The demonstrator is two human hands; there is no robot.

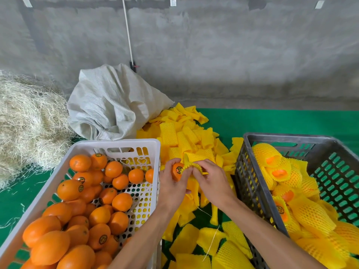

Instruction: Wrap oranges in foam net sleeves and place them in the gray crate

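Gray crate (245, 162) at right holds wrapped fruit; between crates, left hand (171, 183) grips orange (177, 170), right hand (210, 178) pinches foam net sleeve (194, 166) bunched at its edge; risk: sleeve snags, tearing or slipping off.

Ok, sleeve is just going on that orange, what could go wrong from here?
1. The foam net sleeve is only bunched at one end of the orange; it may snag or tear as the right hand stretches it.
2. The left hand holds the orange above the loose sleeves, between the crates; a slip could drop it there.
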